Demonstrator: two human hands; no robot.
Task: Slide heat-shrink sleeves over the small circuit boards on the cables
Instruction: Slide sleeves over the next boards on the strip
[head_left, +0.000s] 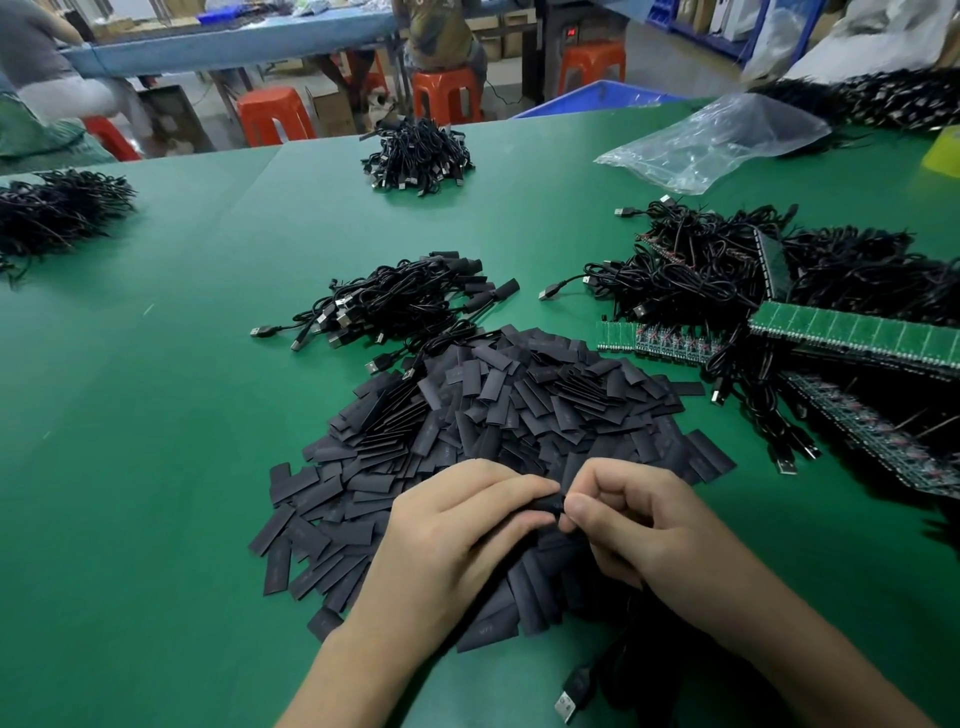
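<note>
I have one view only: head-worn, wide-angle, pitched forward and down across the green table (156, 467). It sits close: left hand (457, 535) and right hand (639, 525) fill the bottom centre, forearms running off the lower edge. Table's far edge and orange stools (270, 119) lie along the top; straight lines bow toward the corners

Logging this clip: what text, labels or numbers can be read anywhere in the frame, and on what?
Nothing reads cleanly.
Faint grey print on the flat black heat-shrink sleeves: too blurred to read.
Red digits on the dark machine's display at the back: too small to read.
On the long green circuit board strips: no legible markings.
</note>
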